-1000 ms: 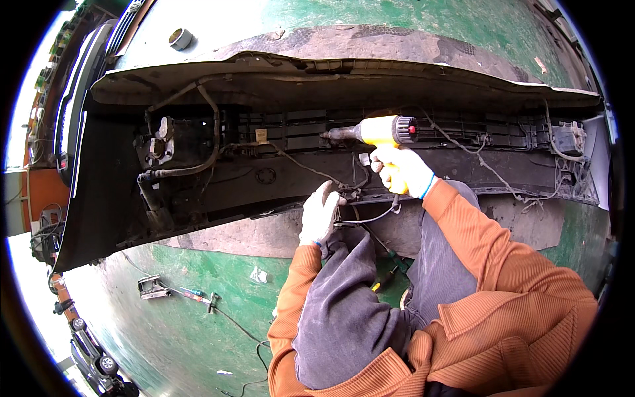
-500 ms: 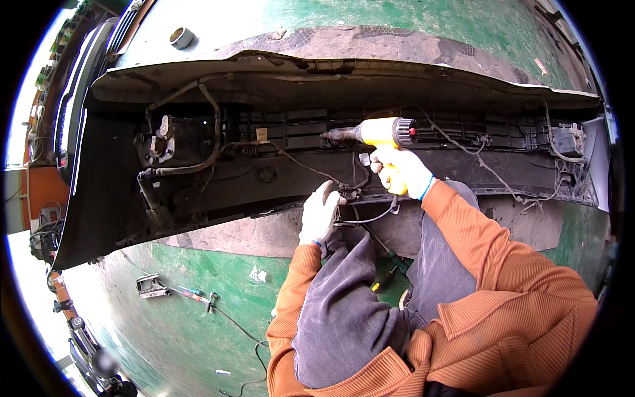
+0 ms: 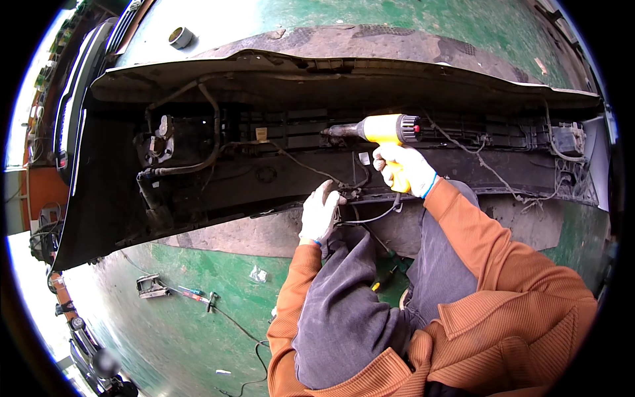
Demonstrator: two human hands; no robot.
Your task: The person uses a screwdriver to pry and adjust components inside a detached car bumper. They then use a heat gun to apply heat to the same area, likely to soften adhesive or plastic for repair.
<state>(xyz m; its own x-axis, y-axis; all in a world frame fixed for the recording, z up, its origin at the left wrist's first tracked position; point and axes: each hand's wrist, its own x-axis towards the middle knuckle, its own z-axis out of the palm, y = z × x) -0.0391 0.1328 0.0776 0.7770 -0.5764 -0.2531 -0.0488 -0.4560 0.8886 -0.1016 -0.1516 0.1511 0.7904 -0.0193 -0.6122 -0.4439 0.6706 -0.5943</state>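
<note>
Looked like the heating step tbh: R hand [image 3: 405, 169] had its fingers wrapped round the grip of a yellow heat gun [image 3: 383, 129], nozzle [image 3: 344, 130] pointing left over the inside of a big dark bumper [image 3: 231, 182]. L hand [image 3: 320, 213] sat at the bumper's near edge by some wiring [image 3: 352, 192], fingers loosely bent; couldn't tell if they pinched anything, view's too dark there. Next move prob called for a steady nozzle, well clear of the wiring & that L hand. Bumper lay across a grey mat [image 3: 231, 239], inner side showing, pretty grimy, w/ slats [image 3: 305, 130] along the middle.
</note>
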